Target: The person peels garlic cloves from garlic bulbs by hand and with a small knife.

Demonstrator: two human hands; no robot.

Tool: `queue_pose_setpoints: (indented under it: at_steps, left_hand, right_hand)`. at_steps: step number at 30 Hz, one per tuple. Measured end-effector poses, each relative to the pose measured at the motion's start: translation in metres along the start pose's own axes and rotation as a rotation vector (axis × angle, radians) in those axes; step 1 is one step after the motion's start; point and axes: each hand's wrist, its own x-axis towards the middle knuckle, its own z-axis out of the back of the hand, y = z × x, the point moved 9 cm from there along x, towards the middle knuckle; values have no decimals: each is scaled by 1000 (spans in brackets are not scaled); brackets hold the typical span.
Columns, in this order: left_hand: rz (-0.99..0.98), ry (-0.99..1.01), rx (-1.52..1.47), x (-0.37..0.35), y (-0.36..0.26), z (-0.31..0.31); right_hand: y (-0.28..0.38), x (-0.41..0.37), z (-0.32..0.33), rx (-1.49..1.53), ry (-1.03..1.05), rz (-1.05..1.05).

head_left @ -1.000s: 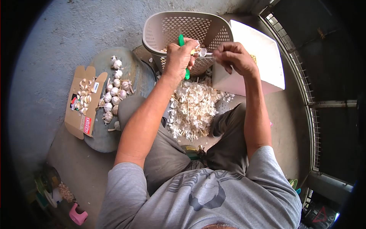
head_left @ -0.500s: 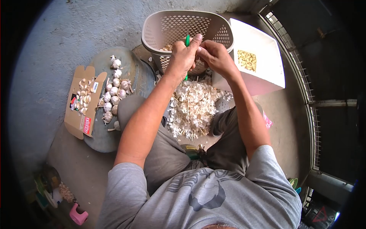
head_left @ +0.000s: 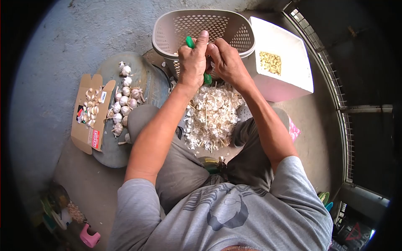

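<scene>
- Wrapping around the green object (head_left: 207, 78), the left grip (head_left: 193, 63) leaves its ends poking out above and below.
- Curled just beside, the right grip (head_left: 226, 60) has thumb near forefinger; whether they pinch anything, I cannot tell.
- Pale skins (head_left: 212, 113) lie heaped below.

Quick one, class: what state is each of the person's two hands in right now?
Left hand: closed around a green object.
Right hand: fingers bent, close to the left thumb; whether it holds anything cannot be told.
</scene>
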Motion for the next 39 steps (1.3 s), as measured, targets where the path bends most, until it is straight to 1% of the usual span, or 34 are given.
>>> queue_pose_setpoints:
  at_steps: [3,6,7,8,9,12,15,16,19,20,23,24,26,27,28,29,30,31,34,37,39]
  left_hand:
    - [118,1,-36,-3,7,2]
    - [197,-26,-38,-5,14,6]
    - [219,-37,-40,-5,17,8]
    - [373,-10,-238,-5,26,7]
    - [349,3,-213,-5,21,7]
    - [270,41,-129,-2,5,5]
    - [125,70,14,4,-5,2]
    - [146,81,-6,4,-2,1]
    - [215,102,-70,4,5,0]
    - [202,102,-100,4,4,-1]
    - [198,130,9,4,7,-2]
    - [152,150,100,3,4,-4]
    - [62,192,281,0,-2,-10]
    - [39,161,264,1,-2,-10]
    - [17,134,246,0,1,-12]
    - [-5,106,229,0,3,-12]
    - [44,123,205,-1,7,-9]
    - [39,119,189,-2,7,-10]
    - [4,83,146,-3,3,-10]
    - [-92,30,147,-3,-4,-7]
    - [-209,-6,308,-5,-16,-3]
  right_hand:
    - [1,-3,-3,50,35,-4]
    - [1,-6,-5,55,77,-24]
    - [-1,-7,-6,116,75,-39]
    - [-3,-8,-8,177,73,-54]
    - [-5,-9,-8,237,69,-67]
    - [-27,-6,-8,295,70,-4]
    - [-26,-18,-6,201,503,-362]
    - [-27,-22,-10,49,649,-296]
    - [-28,-35,-18,-138,798,-159]
    - [-28,-38,-16,35,671,-142]
    - [-42,-22,-1,-156,475,-180]
    - [-29,-10,6,-15,350,-70]
    - [-32,-5,17,208,216,-181]
    - [-27,-4,19,318,144,-237]
    - [-19,-6,12,349,138,-198]
    - [-20,-8,8,271,125,-235]
    - [-20,-7,10,216,69,-180]
    - [-22,-6,11,161,16,-123]
    - [-25,-2,10,245,-94,-59]
    - [-21,-1,12,180,-89,-68]
    - [-17,3,15,9,-110,-39]
